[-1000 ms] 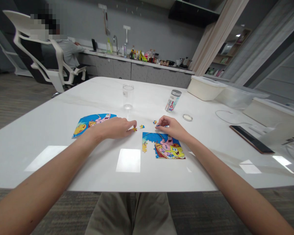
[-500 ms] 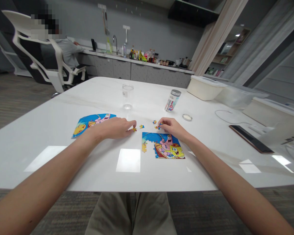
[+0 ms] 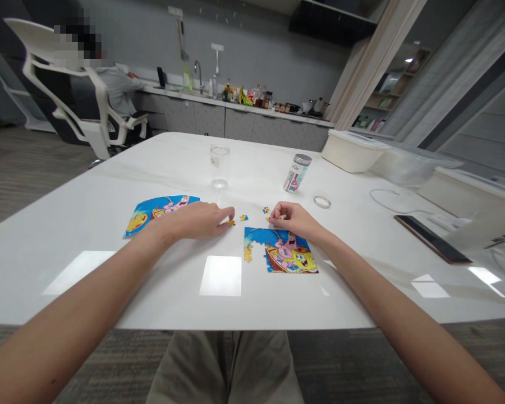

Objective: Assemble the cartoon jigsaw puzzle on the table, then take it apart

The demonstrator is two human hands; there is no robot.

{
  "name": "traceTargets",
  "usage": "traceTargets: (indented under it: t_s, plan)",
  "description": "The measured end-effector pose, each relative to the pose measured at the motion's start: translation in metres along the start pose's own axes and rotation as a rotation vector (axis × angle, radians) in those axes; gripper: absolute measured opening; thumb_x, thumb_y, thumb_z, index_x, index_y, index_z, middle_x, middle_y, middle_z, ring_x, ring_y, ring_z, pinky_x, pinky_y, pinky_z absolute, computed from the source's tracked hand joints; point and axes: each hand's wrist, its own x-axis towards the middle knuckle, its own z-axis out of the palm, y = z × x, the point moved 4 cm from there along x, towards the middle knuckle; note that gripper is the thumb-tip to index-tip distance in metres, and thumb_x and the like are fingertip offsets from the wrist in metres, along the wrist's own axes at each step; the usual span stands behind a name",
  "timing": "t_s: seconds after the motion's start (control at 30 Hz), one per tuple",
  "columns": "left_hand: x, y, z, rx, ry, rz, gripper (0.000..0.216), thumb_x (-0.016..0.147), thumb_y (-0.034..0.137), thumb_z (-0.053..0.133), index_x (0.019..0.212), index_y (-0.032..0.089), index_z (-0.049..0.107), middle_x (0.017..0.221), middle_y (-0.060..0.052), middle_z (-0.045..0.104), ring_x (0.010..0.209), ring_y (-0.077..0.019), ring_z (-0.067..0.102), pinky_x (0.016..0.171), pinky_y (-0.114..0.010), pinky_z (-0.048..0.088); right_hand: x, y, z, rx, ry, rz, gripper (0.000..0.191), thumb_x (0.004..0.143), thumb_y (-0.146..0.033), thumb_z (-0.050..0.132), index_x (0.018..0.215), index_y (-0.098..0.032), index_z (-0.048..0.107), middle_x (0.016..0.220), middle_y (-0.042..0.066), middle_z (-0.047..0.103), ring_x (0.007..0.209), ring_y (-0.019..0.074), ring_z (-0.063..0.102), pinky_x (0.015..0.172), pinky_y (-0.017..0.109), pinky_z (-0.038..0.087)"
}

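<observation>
A partly built jigsaw puzzle [image 3: 292, 255] lies on the white table, with a gap at its lower left. Just beyond its top edge, my right hand [image 3: 292, 217] is closed in a pinch on a puzzle piece, mostly hidden by the fingers. My left hand [image 3: 202, 219] rests left of the puzzle, thumb and forefinger curled round a yellow puzzle piece [image 3: 232, 223] on the tabletop. Between the hands sit a loose yellow-and-blue piece [image 3: 244, 217] and another loose piece [image 3: 266, 210]. Partly under my left forearm is a curved picture sheet [image 3: 151, 213] with the same cartoon.
Farther back stand a clear jar [image 3: 219, 167] and a printed canister [image 3: 297, 174] with a silver lid. A round lid [image 3: 322, 202] lies beside it. At right are a dark flat device [image 3: 431, 238], a cable and storage boxes [image 3: 356, 151]. A person sits in a chair [image 3: 103, 106] at the back left.
My right fingers have turned and closed further over the piece, so its colours show less. My left hand has stayed almost still.
</observation>
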Motion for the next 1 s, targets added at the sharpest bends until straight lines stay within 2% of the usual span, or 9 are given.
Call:
traceTargets:
  t_s: [0.17,0.33,0.53,0.63,0.77,1.0]
  plan:
    - [0.0,0.0,0.0,0.005,-0.001,0.007,0.036,0.094,0.034,0.033,0.12,0.023,0.055,0.081,-0.01,0.068,0.069,-0.0231,0.064,0.062,-0.031,0.04,0.001,-0.001,-0.002,-0.085,0.032,-0.016,0.029,0.062,-0.035,0.074,0.064,-0.019,0.05,0.065,-0.002,0.057,0.063,0.0124,0.054,0.061,0.026,0.043]
    - [-0.001,0.001,-0.002,0.002,-0.007,0.003,0.035,0.094,0.034,0.034,0.119,0.023,0.056,0.081,-0.01,0.068,0.069,-0.0224,0.063,0.063,-0.031,0.04,0.003,0.006,-0.003,-0.096,0.031,0.016,0.039,0.059,-0.044,0.078,0.061,-0.019,0.05,0.051,-0.008,0.042,0.049,0.0074,0.037,0.053,0.024,0.033]
    - [-0.001,0.0,-0.002,0.001,0.001,0.01,0.035,0.094,0.034,0.034,0.119,0.023,0.056,0.079,-0.009,0.068,0.069,-0.0214,0.063,0.064,-0.03,0.041,0.003,0.009,-0.007,-0.087,0.102,0.087,0.053,0.049,-0.054,0.083,0.057,-0.019,0.045,0.051,-0.007,0.045,0.05,0.0082,0.041,0.051,0.023,0.03]
    - [-0.001,0.0,-0.001,0.0,0.0,0.009,0.035,0.094,0.033,0.035,0.12,0.023,0.056,0.078,-0.009,0.067,0.07,-0.0211,0.063,0.065,-0.03,0.041,0.001,0.005,-0.01,-0.137,0.151,0.111,0.058,0.047,-0.058,0.084,0.055,-0.02,0.041,0.05,-0.007,0.043,0.048,0.0073,0.036,0.048,0.023,0.025]
    - [-0.001,0.0,-0.001,0.001,-0.006,-0.001,0.036,0.095,0.034,0.035,0.12,0.022,0.056,0.08,-0.009,0.068,0.072,-0.0216,0.064,0.066,-0.031,0.042,-0.001,0.0,-0.012,-0.19,0.198,0.137,0.06,0.051,-0.06,0.082,0.054,-0.021,0.036,0.045,-0.01,0.032,0.045,0.0054,0.025,0.046,0.023,0.019]
    - [0.0,-0.001,0.001,-0.01,0.001,0.006,0.036,0.094,0.035,0.035,0.121,0.023,0.056,0.083,-0.009,0.068,0.073,-0.0222,0.065,0.066,-0.031,0.043,-0.003,-0.002,-0.011,-0.173,0.196,0.155,0.06,0.065,-0.068,0.069,0.053,-0.021,0.035,0.041,-0.008,0.031,0.042,0.0057,0.025,0.044,0.023,0.018]
